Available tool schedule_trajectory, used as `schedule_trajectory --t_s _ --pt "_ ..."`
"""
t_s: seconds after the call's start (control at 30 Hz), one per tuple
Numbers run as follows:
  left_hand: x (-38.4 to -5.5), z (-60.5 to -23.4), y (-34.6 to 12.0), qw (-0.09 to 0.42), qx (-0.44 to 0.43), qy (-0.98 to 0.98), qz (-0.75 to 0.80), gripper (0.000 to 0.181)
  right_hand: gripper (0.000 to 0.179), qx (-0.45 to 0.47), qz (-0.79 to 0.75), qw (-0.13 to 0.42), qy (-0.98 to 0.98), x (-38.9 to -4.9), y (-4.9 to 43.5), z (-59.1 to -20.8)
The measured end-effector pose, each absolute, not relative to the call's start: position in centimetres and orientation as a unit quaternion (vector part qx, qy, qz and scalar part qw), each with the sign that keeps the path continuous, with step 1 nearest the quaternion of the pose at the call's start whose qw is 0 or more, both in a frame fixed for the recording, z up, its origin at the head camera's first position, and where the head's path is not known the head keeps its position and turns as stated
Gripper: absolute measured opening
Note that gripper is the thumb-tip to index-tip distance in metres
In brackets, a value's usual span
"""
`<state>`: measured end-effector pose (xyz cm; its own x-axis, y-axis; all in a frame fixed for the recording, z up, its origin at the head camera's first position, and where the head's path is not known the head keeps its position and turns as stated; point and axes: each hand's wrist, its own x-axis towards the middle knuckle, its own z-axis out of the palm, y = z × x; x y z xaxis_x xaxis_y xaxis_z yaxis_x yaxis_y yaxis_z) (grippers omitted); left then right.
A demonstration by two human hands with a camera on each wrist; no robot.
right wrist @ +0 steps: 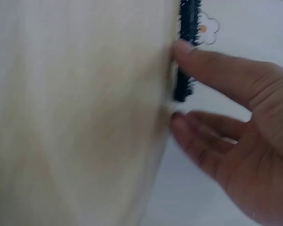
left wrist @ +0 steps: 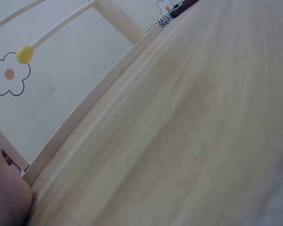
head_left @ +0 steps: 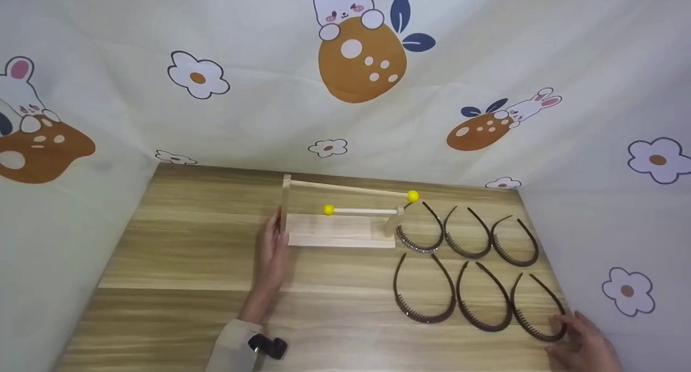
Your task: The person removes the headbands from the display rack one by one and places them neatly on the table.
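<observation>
My left hand (head_left: 272, 256) grips the left upright of a pale wooden rack (head_left: 329, 241), thumb in front and fingers partly hidden behind. Two rods on the rack end in yellow balls (head_left: 413, 196), one high and one lower. At the lower right, my right hand (head_left: 586, 345) is at the front-right headband (head_left: 548, 338), a dark hoop with comb teeth. In the right wrist view, the thumb overlaps this toothed headband (right wrist: 183, 87) while the other fingers stand apart from the thumb, below the band's end.
Several more dark headbands (head_left: 426, 319) lie in two rows on the wood-grain table (head_left: 189, 264), right of the rack. The back row's leftmost headband (head_left: 421, 249) has sparkly trim and lies close to the rack's right end. A printed cloth (head_left: 259, 123) surrounds the table's back and sides.
</observation>
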<state>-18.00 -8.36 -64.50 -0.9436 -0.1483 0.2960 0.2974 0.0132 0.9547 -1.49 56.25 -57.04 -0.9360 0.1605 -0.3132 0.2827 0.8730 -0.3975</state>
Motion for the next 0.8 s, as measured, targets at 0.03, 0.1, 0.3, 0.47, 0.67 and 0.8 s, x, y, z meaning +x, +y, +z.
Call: schedule_trajectory --t_s 0.03,0.1,0.3,0.47,0.67,0.8 --pt "-18.0 -64.5 -8.4 0.158 -0.056 -0.69 -0.704 0.055 0.094 0.107 -0.217 0.134 0.961 -1.5 55.8 -56.8" --pt "-18.1 -64.5 -8.5 0.157 -0.06 -0.685 -0.709 0.055 0.095 0.094 -0.196 0.114 0.969 -1.7 54.5 -56.3" --pt "-18.3 -64.5 -8.6 0.166 -0.049 -0.682 -0.711 0.054 0.097 0.014 -0.211 -0.063 0.975 -2.8 49.5 -54.8" --pt "-18.3 -64.7 -8.1 0.181 -0.04 -0.694 -0.695 0.054 0.088 -0.033 -0.241 -0.126 0.962 -4.8 45.8 -53.2" --pt "-18.5 -64.9 -7.6 0.211 -0.06 -0.7 -0.68 0.057 0.077 -0.071 -0.255 -0.125 0.956 -7.6 41.8 -52.4" --pt "-18.4 -64.7 -7.3 0.224 -0.047 -0.694 -0.682 0.061 0.075 -0.11 -0.299 -0.117 0.941 -9.4 39.2 -52.3"
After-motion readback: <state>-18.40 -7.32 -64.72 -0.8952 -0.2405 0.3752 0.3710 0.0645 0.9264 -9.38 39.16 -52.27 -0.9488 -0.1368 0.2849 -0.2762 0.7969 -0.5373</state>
